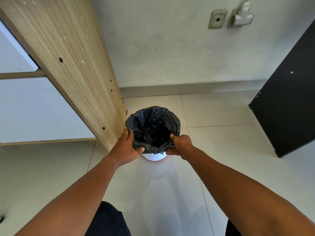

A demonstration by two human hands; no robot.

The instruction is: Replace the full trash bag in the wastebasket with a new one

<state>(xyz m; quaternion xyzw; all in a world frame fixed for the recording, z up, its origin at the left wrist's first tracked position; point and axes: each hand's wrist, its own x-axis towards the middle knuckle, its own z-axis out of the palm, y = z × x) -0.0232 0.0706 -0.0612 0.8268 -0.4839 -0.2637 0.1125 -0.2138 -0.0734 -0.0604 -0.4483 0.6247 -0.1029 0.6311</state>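
The black trash bag (153,128) sits inside the white wastebasket (154,157), its mouth gaping open and its edge folded over the rim on most of the way round; the inside looks dark and hollow, no rubbish visible, so this reads as the fresh liner going in rather than the full one coming out, though I cannot be sure. Left hand (127,147) lies on the wastebasket's left side, fingers fairly straight along the plastic, thumb pressing the bag's edge down at the near rim; right hand (180,144) is curled at the wastebasket's near right, pinching a bunch of the bag's edge. At the near rim the plastic is gathered and not yet smoothed, with bare white wall showing just below it; my judgement is the job is nearly done, only the last stretch of edge left to tuck. The wastebasket stands on the pale tiled floor (221,150), just beside the foot of the wooden panel (76,74) on its left; the wall (170,48) rises behind it; a dark panel (289,99) leans well off to its right.
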